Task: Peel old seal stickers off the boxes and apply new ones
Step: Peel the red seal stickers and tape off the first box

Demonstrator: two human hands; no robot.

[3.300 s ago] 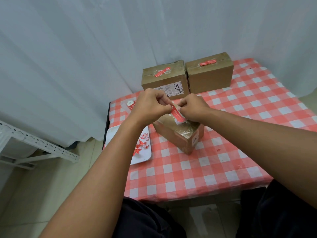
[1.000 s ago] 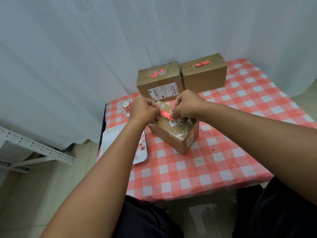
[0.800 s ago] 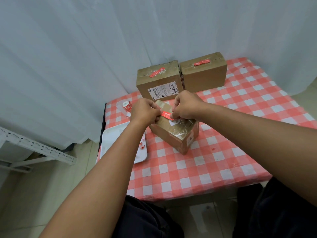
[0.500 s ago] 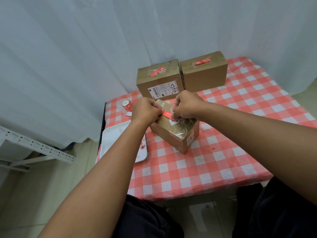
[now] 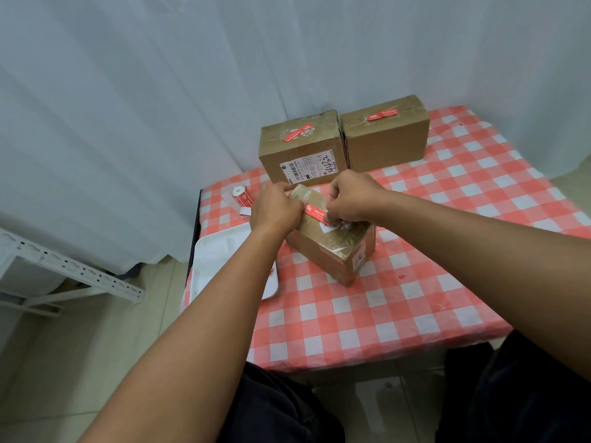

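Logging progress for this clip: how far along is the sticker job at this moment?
Looks done: the two back boxes, left and right, each carry a red seal on top, though old or new cannot be told. Red scraps lie on the white tray. In hand: the left hand and right hand hold a red sticker at the near box top. Left: pressing it flat.

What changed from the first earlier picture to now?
The red sticker, held up tilted between both hands 3.3 s ago, now lies low across the top of the near box. The left hand and right hand still pinch its ends. The two back boxes and the tray stayed put.
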